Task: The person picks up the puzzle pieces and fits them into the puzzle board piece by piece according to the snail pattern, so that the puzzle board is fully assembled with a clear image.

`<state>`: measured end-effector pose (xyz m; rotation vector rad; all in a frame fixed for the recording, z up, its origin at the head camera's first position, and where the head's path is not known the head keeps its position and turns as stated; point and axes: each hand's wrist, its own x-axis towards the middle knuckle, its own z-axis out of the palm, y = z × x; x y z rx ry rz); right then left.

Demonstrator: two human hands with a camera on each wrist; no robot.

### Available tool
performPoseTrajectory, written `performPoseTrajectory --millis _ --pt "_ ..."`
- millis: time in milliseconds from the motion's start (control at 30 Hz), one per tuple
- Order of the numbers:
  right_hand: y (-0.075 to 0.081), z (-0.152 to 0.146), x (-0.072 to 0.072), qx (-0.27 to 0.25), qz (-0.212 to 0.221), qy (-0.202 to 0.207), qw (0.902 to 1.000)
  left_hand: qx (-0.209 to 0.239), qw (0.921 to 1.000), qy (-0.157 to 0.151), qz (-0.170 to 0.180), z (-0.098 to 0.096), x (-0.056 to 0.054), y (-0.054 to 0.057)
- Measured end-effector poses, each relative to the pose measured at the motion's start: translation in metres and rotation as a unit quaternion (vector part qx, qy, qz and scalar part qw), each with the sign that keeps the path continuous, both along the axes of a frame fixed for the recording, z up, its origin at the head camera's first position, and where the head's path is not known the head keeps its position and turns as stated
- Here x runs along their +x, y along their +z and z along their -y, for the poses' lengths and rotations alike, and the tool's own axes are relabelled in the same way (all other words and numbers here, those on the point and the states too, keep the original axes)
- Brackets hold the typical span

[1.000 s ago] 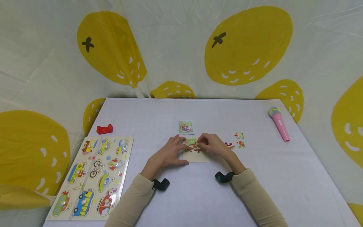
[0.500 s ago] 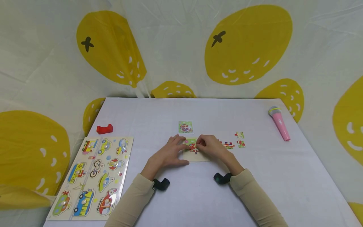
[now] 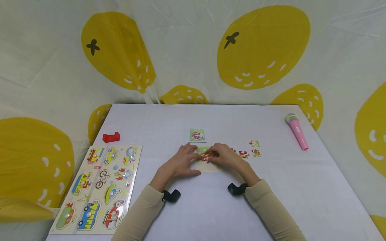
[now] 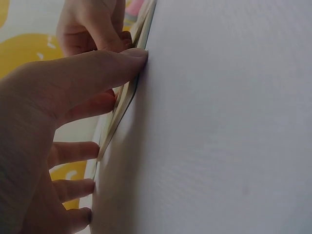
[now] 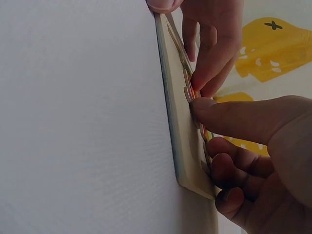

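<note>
Over the puzzle board (image 3: pixel 208 168), the right hand (image 3: pixel 228 156) has edged leftward, apparently pinching and fitting a jigsaw piece (image 5: pixel 205 130); the left hand (image 3: pixel 180 163), fingers spread, touches the board

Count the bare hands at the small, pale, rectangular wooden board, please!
2: the left hand at the left of the board, the right hand at its right. No others show.

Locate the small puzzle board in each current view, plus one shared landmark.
Head: the puzzle board lies below centre, slightly right.
Left wrist: nearly edge-on, slanting through the upper left.
Right wrist: seen at a shallow angle, from top middle to lower middle.
Shared landmark: yellow-patterned backdrop, topmost in head, left in left wrist, right in right wrist.
</note>
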<state>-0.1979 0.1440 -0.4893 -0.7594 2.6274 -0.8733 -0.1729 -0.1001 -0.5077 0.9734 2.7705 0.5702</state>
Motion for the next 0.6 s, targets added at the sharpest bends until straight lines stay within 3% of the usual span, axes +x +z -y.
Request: performPoseTrajectory --millis 400,600 --pt "0.0002 -0.0010 0.0017 -0.008 -0.006 -0.002 0.9999 -0.013 0.9992 -0.025 -0.028 -0.0056 0.0027 -0.0006" --pt "-0.0008 -0.0011 0.0016 -0.015 0.007 -0.009 0.9998 -0.027 0.9990 -0.017 -0.033 -0.0069 0.0028 -0.0022"
